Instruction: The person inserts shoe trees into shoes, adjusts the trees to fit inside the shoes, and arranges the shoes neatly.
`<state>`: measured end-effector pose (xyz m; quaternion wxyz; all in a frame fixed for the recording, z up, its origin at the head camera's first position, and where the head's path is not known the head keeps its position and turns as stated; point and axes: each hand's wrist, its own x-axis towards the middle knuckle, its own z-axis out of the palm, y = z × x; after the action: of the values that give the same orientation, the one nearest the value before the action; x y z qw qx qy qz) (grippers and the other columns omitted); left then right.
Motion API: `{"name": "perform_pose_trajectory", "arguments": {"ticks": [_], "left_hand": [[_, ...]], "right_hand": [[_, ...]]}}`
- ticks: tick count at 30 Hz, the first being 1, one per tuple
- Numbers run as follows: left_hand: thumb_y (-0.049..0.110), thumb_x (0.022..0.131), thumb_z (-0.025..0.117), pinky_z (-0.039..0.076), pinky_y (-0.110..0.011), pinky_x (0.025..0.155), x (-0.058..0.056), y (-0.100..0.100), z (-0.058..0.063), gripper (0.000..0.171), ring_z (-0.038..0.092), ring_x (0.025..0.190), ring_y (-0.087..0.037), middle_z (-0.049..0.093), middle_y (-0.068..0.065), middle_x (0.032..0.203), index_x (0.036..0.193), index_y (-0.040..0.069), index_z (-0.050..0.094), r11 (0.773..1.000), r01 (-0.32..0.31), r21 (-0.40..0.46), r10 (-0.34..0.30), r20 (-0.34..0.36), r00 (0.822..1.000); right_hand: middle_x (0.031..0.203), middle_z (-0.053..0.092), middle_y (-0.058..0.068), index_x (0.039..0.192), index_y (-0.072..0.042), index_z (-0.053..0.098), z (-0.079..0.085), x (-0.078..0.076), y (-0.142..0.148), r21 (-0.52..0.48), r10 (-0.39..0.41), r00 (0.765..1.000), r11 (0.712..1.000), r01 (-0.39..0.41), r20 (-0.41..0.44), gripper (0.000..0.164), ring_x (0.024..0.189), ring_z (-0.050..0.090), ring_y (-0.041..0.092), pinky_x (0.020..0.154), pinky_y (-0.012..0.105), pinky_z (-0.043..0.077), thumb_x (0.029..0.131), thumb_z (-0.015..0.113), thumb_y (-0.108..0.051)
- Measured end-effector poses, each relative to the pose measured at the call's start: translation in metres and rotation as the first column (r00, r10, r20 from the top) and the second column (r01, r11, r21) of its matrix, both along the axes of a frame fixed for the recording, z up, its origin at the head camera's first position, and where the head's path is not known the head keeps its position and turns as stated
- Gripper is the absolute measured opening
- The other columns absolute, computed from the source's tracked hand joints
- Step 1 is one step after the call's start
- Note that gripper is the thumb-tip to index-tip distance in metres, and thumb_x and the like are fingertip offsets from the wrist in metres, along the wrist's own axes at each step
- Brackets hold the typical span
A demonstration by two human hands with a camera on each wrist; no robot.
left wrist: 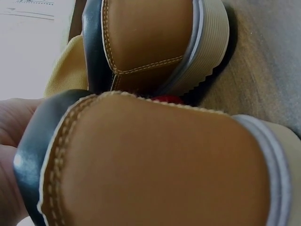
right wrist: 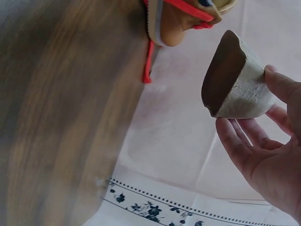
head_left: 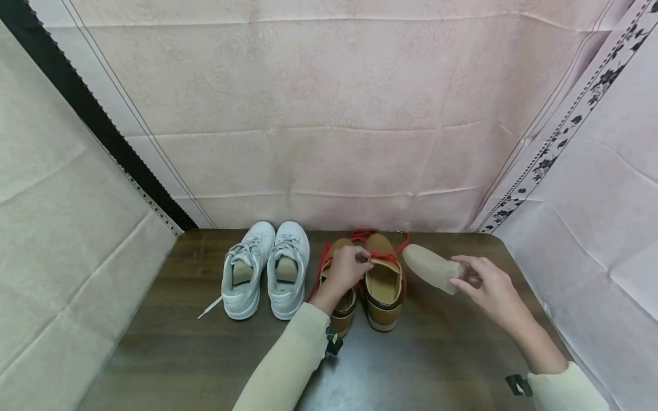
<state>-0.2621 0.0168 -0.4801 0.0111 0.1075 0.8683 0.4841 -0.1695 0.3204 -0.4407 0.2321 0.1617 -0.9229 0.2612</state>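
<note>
Two brown shoes with red laces stand side by side on the wooden table. My left hand [head_left: 349, 267] reaches over the left brown shoe [head_left: 343, 308], hiding part of it. Its fingertips pinch at the tongue and red lace of the right brown shoe [head_left: 384, 311]; the exact contact is too small to make out. Both brown heels fill the left wrist view, with part of the hand [left wrist: 11, 162] behind the nearer one. Off to the right, my right hand [head_left: 485, 288] holds a beige moulded shoe insert [head_left: 432, 267] by one end, above the table. The right wrist view shows its hollow side.
A pair of white sneakers [head_left: 291, 268] stands to the left, each with a beige insert inside; one loose lace [head_left: 211, 307] trails on the wooden table [head_left: 205, 365]. Pale patterned cloth [head_left: 329, 114] rises behind the table and on both sides. Red laces [head_left: 362, 234] spread behind the brown shoes.
</note>
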Motion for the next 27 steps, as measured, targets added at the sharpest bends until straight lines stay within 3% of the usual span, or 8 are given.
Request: {"name": "perform_pose_trajectory", "arguments": {"ticks": [11,18,27], "left_hand": [[0.012,0.089,0.081,0.057,-0.022,0.059,0.001,-0.001,-0.001,0.010,0.069,0.070,-0.010,0.078,-0.005,0.092,0.098,0.008,0.078,1.000,-0.006,-0.001,0.006,-0.003,1.000],[0.011,0.089,0.081,0.057,-0.021,0.060,0.000,0.000,-0.001,0.010,0.069,0.072,-0.010,0.078,-0.005,0.093,0.098,0.008,0.078,1.000,-0.008,-0.007,0.008,-0.010,1.000],[0.010,0.089,0.081,0.057,-0.021,0.060,0.000,0.000,0.000,0.011,0.070,0.074,-0.010,0.078,-0.005,0.093,0.099,0.007,0.078,1.000,0.003,-0.011,-0.003,-0.027,1.000]], "right_hand": [[0.095,0.067,0.001,0.121,-0.013,0.071,0.013,0.012,-0.010,0.034,0.025,1.000,0.999,-0.025,-0.010,0.050,0.081,0.065,0.013,0.074,0.007,0.051,0.076,0.090,-0.006],[0.099,0.066,-0.002,0.125,-0.014,0.069,0.022,0.015,-0.014,0.009,0.078,0.995,0.997,-0.079,0.062,0.050,0.089,0.065,-0.001,0.079,0.011,0.056,0.079,0.088,-0.003],[0.100,0.066,-0.006,0.124,-0.013,0.069,0.033,0.018,-0.022,0.025,0.142,0.987,0.989,-0.144,0.078,0.051,0.086,0.064,0.001,0.077,0.012,0.056,0.078,0.088,-0.003]]}}
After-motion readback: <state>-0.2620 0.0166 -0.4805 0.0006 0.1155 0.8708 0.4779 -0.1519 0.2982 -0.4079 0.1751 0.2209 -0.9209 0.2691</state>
